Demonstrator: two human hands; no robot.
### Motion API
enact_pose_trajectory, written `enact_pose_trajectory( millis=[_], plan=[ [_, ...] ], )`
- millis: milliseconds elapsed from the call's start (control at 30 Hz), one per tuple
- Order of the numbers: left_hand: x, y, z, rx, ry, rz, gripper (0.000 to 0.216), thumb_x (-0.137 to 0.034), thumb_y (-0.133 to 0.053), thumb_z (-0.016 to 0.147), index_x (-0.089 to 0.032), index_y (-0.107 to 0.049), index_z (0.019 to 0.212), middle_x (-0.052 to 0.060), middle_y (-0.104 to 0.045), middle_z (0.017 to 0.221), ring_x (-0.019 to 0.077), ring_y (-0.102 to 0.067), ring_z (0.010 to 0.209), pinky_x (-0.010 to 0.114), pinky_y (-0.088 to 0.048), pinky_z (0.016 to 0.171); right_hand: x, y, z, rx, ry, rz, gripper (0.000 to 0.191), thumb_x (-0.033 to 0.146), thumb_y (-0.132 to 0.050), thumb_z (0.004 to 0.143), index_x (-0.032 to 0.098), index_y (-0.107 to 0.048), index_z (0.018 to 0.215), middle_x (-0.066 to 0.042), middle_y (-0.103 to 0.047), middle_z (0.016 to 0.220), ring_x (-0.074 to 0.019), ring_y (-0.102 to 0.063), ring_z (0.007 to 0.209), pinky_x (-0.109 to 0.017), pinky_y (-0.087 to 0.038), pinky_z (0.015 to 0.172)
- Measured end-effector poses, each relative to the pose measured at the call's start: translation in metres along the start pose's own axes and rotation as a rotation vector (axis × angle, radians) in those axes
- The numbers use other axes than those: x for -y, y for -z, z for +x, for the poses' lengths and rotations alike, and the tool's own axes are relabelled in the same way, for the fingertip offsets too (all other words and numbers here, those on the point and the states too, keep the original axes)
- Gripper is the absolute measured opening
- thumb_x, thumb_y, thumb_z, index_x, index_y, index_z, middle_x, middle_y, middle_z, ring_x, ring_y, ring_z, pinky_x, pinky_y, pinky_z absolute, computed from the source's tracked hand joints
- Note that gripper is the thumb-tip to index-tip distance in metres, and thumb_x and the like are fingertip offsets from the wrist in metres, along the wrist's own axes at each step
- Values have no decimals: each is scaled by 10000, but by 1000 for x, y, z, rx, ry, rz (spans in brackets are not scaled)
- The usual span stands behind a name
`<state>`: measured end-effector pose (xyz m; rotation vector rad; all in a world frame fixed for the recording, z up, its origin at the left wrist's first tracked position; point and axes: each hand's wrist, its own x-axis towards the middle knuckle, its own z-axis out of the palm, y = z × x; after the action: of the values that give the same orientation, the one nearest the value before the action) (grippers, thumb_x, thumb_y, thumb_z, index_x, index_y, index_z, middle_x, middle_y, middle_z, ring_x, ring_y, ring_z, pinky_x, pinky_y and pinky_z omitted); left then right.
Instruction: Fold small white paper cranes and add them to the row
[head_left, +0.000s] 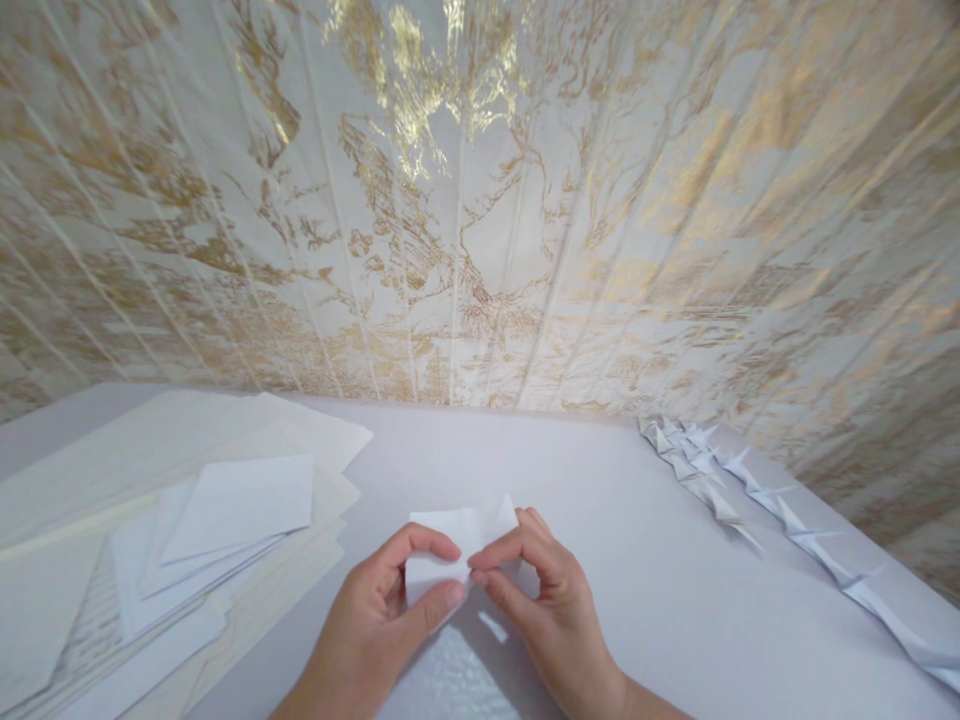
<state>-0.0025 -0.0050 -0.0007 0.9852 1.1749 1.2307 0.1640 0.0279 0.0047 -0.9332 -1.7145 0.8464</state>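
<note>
A small sheet of white paper is held up just above the table, partly folded, with one corner rising at its upper right. My left hand grips its left part between thumb and fingers. At the sheet's lower middle edge, my right hand pinches the paper between thumb and index finger. Both hands' fingertips nearly meet there. The fingers behind the sheet are partly hidden.
Loose white sheets lie in a pile on larger cream paper at the left. Two rows of folded paper pieces run along the right side of the white table. A gold-patterned curtain hangs behind.
</note>
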Motion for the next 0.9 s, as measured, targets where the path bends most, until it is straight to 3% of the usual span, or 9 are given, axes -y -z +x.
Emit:
enact_pose_trajectory(
  millis=[167, 300, 433, 700, 900],
  plan=[
    [-2, 5, 2, -3, -106, 201, 192, -392, -770, 736, -236, -685, 807, -37, -619, 643, 140, -523, 602, 213, -409, 588, 0, 0, 1, -14, 17, -6, 130, 208, -664, 861, 240, -695, 739, 2, -569, 762, -196, -534, 802, -310, -416, 789],
    [-5, 9, 1, -72, -347, 457, 23, -313, -746, 760, -292, -750, 765, 10, -679, 763, 241, -606, 864, 272, -454, 787, 2, -1, -1, 2, 44, 12, 118, 185, -649, 871, 239, -673, 769, 4, -551, 798, -192, -517, 827, -299, -400, 791],
    [-8, 10, 2, -29, -480, 512, 105, -292, -685, 820, -304, -760, 747, 11, -599, 751, 209, -595, 780, 251, -458, 700, 3, -3, -4, 3, 62, 8, 116, 171, -645, 871, 237, -655, 775, 3, -550, 803, -193, -518, 830, -293, -397, 762],
    [-11, 12, 5, -10, -487, 500, 127, -280, -667, 846, -298, -757, 758, -10, -567, 761, 173, -582, 745, 237, -428, 690, 2, 1, 1, -10, 78, -32, 121, 179, -634, 875, 235, -646, 769, -1, -574, 828, -199, -542, 840, -317, -393, 798],
    [-15, 18, 12, -207, -385, 420, 185, -300, -727, 785, -244, -627, 640, -31, -569, 750, 175, -555, 760, 255, -390, 750, -9, 15, 15, -113, 41, -44, 119, 238, -632, 894, 226, -632, 776, -10, -570, 829, -203, -540, 834, -328, -386, 803]
  ],
)
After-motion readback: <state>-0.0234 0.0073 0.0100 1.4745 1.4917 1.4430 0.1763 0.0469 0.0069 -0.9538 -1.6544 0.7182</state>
